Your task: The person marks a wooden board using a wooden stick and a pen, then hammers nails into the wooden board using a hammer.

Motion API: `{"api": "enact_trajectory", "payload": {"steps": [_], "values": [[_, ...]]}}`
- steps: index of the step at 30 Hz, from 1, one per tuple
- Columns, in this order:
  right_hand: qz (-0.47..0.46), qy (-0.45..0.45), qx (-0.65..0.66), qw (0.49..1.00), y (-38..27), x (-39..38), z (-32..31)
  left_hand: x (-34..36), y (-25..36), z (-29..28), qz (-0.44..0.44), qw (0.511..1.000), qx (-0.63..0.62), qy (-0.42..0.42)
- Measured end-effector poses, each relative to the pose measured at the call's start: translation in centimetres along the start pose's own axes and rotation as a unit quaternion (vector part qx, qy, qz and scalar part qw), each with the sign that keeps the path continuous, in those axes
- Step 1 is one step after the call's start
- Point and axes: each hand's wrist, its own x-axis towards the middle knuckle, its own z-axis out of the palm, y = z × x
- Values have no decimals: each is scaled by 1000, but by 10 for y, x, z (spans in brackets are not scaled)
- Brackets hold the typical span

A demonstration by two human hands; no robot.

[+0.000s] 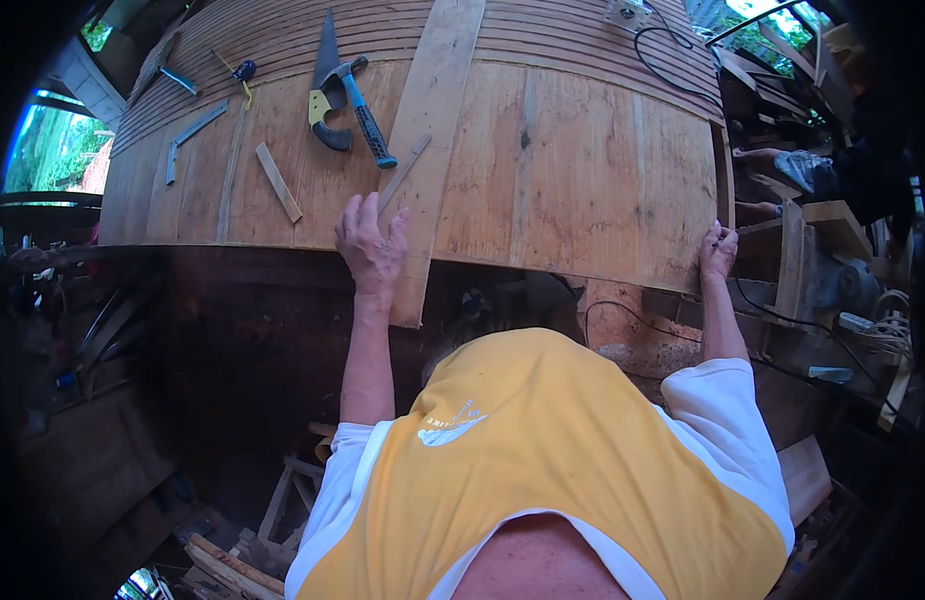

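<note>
Yellow cloth shirt (582, 420) up close; left hand (372, 245) loosely spread by flat plank (447, 80), dark stub (715, 241) pinched by right hand (720, 257) at grainy surface (582, 180) corner.

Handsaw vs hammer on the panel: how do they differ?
Shape: handsaw has a long flat blade; hammer has a compact head.
Colour: handsaw's handle is yellow and black; hammer's is blue and black.
Shared: both lie on the wooden panel, handles toward the person.
</note>
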Motion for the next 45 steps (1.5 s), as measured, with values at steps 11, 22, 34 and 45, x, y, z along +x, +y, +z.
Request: {"api": "enact_trajectory", "payload": {"steps": [11, 22, 34, 45], "values": [[-17, -10, 1, 1000, 5, 4, 9, 8, -2, 16, -21, 998, -38, -55], [-56, -20, -6, 998, 11, -1, 10, 41, -15, -8, -5, 995, 11, -103], [-18, -47, 0, 999, -1, 0, -2, 46, -62, 7, -401, 893, -206, -20], [-316, -55, 94, 942, -250, -46, 18, 68, 2, -24, -214, 951, -225, 1]]}}
